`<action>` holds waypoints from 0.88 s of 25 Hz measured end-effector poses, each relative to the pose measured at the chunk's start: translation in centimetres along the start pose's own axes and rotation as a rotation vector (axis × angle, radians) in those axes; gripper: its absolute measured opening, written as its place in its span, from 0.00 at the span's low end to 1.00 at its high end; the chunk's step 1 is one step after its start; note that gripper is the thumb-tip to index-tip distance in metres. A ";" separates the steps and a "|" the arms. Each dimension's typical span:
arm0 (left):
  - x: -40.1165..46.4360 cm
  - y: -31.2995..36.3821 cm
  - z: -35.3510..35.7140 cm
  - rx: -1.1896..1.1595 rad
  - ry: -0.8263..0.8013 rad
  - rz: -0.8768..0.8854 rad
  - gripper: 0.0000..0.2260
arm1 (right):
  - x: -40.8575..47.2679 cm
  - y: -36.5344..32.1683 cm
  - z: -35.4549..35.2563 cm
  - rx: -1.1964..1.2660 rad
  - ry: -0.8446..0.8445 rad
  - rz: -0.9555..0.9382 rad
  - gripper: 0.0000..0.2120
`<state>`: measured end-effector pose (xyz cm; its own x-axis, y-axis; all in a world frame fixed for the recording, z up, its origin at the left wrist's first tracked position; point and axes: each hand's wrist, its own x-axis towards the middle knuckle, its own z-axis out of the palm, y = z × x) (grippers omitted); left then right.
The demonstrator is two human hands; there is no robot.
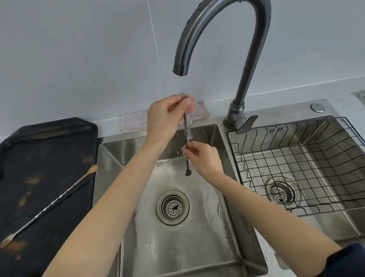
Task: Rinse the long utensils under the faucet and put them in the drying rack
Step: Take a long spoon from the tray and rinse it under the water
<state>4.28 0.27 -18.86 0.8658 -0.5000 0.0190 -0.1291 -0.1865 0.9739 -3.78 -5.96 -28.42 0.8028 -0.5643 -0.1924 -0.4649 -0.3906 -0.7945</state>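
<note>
Left hand (164, 115) pinches top of long utensil (186, 138) under faucet (222, 24) stream; right hand (203, 158) pinches mid-shaft. Thin, stiff, wet, likely slippery; best held near ends.

Both my forearms bare, extended forward, sleeves pushed up. My left hand (166, 115) raised higher, thumb and fingertips pinched together. My right hand (203, 159) lower, thumb and forefinger pinched, remaining fingers curled.
</note>
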 end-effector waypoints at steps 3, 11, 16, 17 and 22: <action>0.4 0.1 -0.7 -0.104 0.051 -0.052 0.09 | 0.1 0.6 0.0 -0.042 -0.016 -0.012 0.09; 0.5 0.0 -1.1 -0.144 0.008 -0.069 0.06 | 0.9 0.0 0.3 -0.017 -0.011 -0.048 0.11; 0.2 -1.2 -1.8 -0.108 -0.005 -0.136 0.08 | 1.8 -1.9 -0.4 -0.019 0.059 -0.158 0.11; 0.2 -1.4 -1.9 -0.118 0.006 -0.148 0.07 | 2.1 -2.4 -0.7 -0.019 0.075 -0.174 0.10; 0.3 -2.0 -3.3 -0.293 0.076 -0.244 0.06 | 2.7 -4.0 -2.4 -0.066 0.157 -0.252 0.10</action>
<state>6.42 3.30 -20.05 0.8888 -0.4047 -0.2150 0.2191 -0.0368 0.9750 -0.62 -7.68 -24.33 0.8308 -0.5472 0.1017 -0.2859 -0.5763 -0.7656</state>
